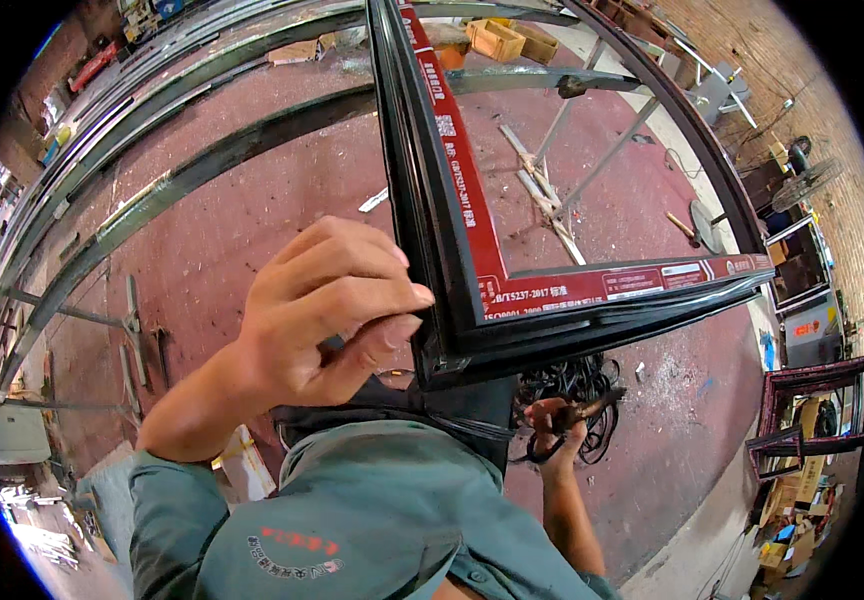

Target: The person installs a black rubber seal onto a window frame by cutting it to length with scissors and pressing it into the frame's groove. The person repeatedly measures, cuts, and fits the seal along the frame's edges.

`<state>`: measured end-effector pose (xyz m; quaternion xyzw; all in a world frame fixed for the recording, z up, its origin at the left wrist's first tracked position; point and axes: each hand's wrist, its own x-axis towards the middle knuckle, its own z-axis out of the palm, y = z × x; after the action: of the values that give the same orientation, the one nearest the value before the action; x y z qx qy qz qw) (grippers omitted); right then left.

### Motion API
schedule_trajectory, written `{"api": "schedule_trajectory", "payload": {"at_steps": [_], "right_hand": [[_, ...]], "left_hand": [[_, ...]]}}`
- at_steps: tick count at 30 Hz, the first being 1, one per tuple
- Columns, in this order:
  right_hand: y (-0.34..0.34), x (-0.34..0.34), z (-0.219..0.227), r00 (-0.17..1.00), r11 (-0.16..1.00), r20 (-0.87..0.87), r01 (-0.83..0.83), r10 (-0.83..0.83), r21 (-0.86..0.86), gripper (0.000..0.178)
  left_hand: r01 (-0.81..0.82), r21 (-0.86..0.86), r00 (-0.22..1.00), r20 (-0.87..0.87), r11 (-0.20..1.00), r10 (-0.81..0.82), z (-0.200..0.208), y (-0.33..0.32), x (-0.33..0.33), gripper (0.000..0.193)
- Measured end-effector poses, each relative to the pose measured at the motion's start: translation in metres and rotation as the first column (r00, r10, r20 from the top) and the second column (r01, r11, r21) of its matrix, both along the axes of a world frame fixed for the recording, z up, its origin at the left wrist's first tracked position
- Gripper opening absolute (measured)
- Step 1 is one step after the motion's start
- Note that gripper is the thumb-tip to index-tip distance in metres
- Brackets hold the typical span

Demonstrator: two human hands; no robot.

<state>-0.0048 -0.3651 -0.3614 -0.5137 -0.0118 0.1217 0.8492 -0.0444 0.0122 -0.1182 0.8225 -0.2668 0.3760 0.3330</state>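
Observation:
A black window frame (452,300) with red printed film on its inner faces stands in front of me, its near corner pointing at my body. At that corner's left side is my left hand (327,310), its fingers curled and thumb drawn in at the frame's edge. Whatever thin thing may be between those fingertips is hidden. Lower right, below the frame, my right hand (557,430) is closed around dark scissors (597,403), partly covered by the fingers. Black rubber strip (602,375) lies in a loose tangle just beyond that hand.
Long metal rack bars (182,180) curve across the left and back. Yellow crates (497,40) sit at the far side. On the right stand a fan (807,185), small dark frames (814,405) and piled boxes (792,545). Wooden strips (547,200) lie on the red floor (642,480).

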Motion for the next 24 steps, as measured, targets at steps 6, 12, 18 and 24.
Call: {"api": "schedule_trajectory", "payload": {"at_steps": [6, 12, 18, 24], "right_hand": [[-0.006, -0.008, 0.0, 0.929, 0.93, 0.369, 0.171, -0.042, -0.325, 0.02], [0.001, -0.016, 0.014, 0.849, 0.897, 0.523, 0.289, -0.079, -0.334, 0.023], [0.008, -0.024, 0.037, 0.869, 0.845, 0.477, 0.351, -0.134, -0.402, 0.027], [0.008, -0.02, 0.056, 0.869, 0.825, 0.471, 0.371, -0.148, -0.426, 0.036]], "left_hand": [[0.22, 0.308, 0.975, -0.056, 0.926, -0.213, 0.059, -0.005, 0.038, 0.03], [0.423, 0.706, 0.905, -0.295, 0.568, -0.307, 0.092, -0.026, 0.059, 0.037], [0.496, 0.808, 0.863, -0.416, 0.318, -0.286, 0.124, -0.048, 0.066, 0.021], [0.702, 0.425, 0.712, -0.424, 0.571, -0.56, 0.105, -0.093, 0.091, 0.018]]}}
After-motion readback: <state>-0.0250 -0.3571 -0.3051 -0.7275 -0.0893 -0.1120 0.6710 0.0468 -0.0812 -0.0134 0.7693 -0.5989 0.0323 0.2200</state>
